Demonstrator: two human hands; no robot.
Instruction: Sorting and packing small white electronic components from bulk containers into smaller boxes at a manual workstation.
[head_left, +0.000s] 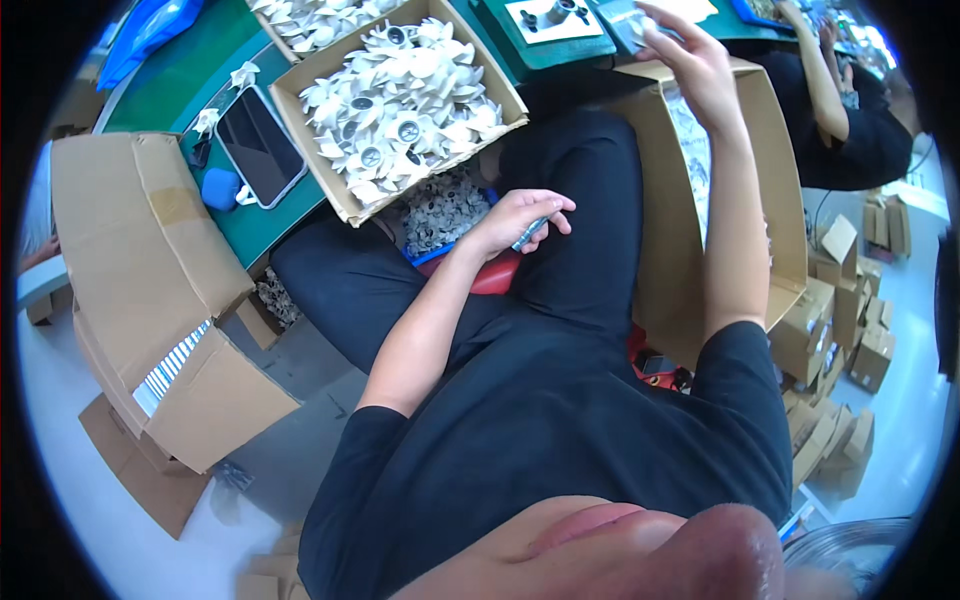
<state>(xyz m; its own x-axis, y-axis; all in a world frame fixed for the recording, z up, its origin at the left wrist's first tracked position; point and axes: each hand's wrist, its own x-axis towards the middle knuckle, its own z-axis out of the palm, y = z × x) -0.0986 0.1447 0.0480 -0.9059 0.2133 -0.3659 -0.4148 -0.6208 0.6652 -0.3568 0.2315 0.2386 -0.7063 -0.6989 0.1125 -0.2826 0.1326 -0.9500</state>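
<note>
My left hand (pixel 518 222) is over my lap, in front of the box, its fingers curled round a short silvery rod-like piece (pixel 530 233). Stretched forward to the far right, my right hand (pixel 692 72) has its bent fingers and thumb at a grey block-shaped fixture (pixel 626 24) on the green bench. Something small and whitish shows between those fingertips, too blurred to name. Beyond my left hand, an open cardboard box (pixel 352 212) is heaped with white bladed fan wheels (pixel 408 130). Below its edge, a blue-rimmed bin (pixel 412 258) holds many small grey parts (pixel 440 212).
A tall open carton (pixel 655 215) with pale contents stands beneath my right forearm. A phone (pixel 260 148) and a blue case (pixel 220 188) lie on the green bench (pixel 150 95). Large cartons (pixel 150 230) stand at left. Another person (pixel 840 120) sits at far right, near stacked boxes (pixel 805 330).
</note>
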